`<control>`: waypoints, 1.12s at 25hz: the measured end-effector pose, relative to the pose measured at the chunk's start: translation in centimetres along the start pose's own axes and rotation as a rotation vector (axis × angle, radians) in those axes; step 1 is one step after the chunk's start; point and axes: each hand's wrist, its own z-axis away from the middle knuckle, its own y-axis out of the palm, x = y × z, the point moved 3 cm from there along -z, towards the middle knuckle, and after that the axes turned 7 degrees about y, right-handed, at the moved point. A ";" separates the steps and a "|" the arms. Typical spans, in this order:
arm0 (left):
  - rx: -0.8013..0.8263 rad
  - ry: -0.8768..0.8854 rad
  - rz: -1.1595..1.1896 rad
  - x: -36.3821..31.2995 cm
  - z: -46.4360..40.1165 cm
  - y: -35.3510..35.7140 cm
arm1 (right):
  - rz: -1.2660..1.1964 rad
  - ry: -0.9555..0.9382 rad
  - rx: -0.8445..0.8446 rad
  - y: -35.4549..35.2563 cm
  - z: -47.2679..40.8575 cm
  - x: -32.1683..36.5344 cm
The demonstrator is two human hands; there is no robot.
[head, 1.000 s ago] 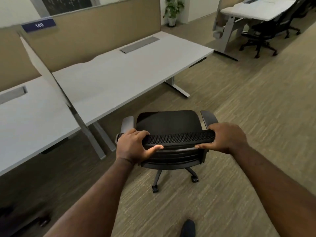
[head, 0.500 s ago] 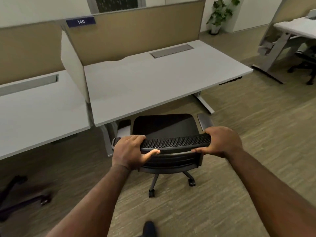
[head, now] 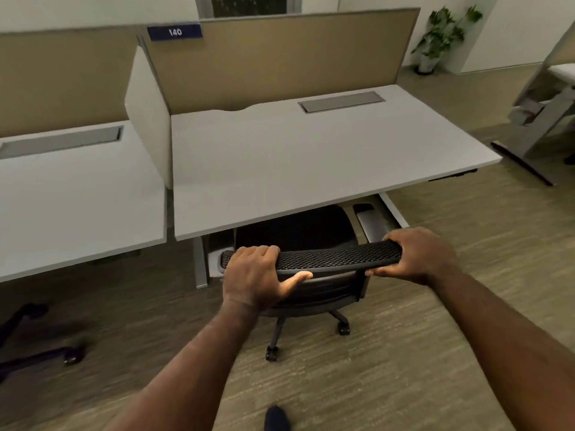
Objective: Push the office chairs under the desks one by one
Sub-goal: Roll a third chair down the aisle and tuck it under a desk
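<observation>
At the bottom edge a dark shoe tip (head: pixel 277 419) is cut off by the frame, standing on ribbed, beige-brown carpet (head: pixel 389 368). Two bare forearms reach forward to the black office chair (head: pixel 311 293). The left hand (head: pixel 256 278) curls its fingers over the left end of the curved mesh backrest top, thumb stretched along the underside; the right hand (head: pixel 415 255) wraps the right end the same way, fingers closed round the rim. Below the backrest two dark legs with small casters show; the other legs are hidden. The seat sits partly beneath the front edge of the white, smooth-topped desk (head: pixel 311 157), its front part covered by the desktop, and a grey padded armrest (head: pixel 373 223) pokes out on the right. A grey recessed cable tray (head: pixel 340 102) lies near the desk's back. At far left, a blurred dark chair base (head: pixel 40 349) is only partly in view. Behind stand tan fabric partitions (head: pixel 280 57), a blue "140" label (head: pixel 175 32), and a potted plant (head: pixel 438 35).
</observation>
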 end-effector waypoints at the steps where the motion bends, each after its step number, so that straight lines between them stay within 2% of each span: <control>1: 0.004 -0.006 -0.005 0.2 -0.9 0.4 | 0.000 -0.005 0.003 -0.1 -1.2 -0.3; 12: -0.002 -0.006 -0.057 -0.3 -8.5 2.6 | 0.066 -0.060 -0.032 -0.3 -7.7 -4.0; 28: 0.034 -0.096 -0.081 -7.4 -19.5 9.5 | 0.056 -0.144 -0.049 -0.8 -19.2 -16.3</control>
